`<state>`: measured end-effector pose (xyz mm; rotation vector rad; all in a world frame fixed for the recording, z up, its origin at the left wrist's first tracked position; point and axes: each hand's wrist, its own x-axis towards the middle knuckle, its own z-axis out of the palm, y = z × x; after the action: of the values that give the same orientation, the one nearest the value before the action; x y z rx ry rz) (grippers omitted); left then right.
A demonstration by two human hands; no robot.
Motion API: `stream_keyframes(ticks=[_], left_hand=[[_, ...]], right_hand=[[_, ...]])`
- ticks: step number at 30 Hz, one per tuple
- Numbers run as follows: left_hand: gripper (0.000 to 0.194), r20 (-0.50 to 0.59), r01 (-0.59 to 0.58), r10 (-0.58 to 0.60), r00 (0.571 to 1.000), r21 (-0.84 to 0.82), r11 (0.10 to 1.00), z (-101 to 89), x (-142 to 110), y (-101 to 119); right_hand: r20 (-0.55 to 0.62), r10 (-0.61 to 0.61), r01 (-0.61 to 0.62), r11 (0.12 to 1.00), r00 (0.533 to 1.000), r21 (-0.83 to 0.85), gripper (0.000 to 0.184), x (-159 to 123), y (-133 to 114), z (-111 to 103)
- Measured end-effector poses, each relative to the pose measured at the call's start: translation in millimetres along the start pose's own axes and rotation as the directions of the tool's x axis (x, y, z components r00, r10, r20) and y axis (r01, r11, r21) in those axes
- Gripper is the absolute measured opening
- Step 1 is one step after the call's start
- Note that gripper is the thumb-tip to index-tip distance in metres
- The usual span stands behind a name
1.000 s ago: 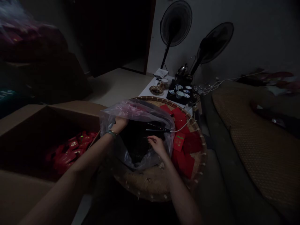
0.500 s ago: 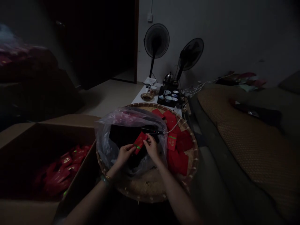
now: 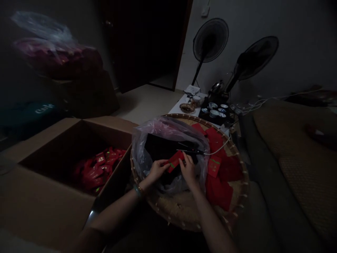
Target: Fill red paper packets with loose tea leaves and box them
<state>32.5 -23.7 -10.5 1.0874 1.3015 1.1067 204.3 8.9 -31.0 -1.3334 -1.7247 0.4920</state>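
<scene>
At the bottom of the frame both forearms run in, the left one darkening into shadow. Just below centre, the left hand (image 3: 157,171) pinches the lower-left end of a small red envelope (image 3: 174,162) with a green band, fingertips closed on it; the right hand (image 3: 188,168) grips its upper-right end, fingers hiding that corner. The envelope is over the dark mouth of a clear plastic bag (image 3: 139,158), whose contents are too black to make out. Behind it is a black pronged tool (image 3: 194,151), its white cord curving right. All this sits over a round bamboo tray (image 3: 179,212), with overlapping red packets (image 3: 219,193) at its right. At left, shadow swallows part of a cardboard box (image 3: 50,191). Farther off, upper right, two dim fans (image 3: 211,40) stand, their bases hidden.
</scene>
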Motion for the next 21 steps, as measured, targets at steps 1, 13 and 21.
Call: stream_keyframes(ticks=[1, 13, 21], left_hand=[[0.033, -0.002, 0.004, -0.004, 1.000, 0.001, 1.000, -0.2, 1, -2], [0.029, -0.048, 0.013, -0.012, 0.999, 0.011, 1.000, -3.8, 5, -10], [0.029, -0.077, 0.009, -0.008, 0.997, 0.020, 1.000, -4.9, 5, -13]], right_hand=[[-0.003, -0.005, 0.005, 1.000, 1.000, -0.005, 0.039, 0, 0, -1], [-0.071, 0.123, -0.113, 0.985, 0.990, 0.132, 0.030, 4, -8, -8], [-0.066, 0.062, -0.067, 0.995, 0.996, -0.078, 0.021, 6, -14, -18]])
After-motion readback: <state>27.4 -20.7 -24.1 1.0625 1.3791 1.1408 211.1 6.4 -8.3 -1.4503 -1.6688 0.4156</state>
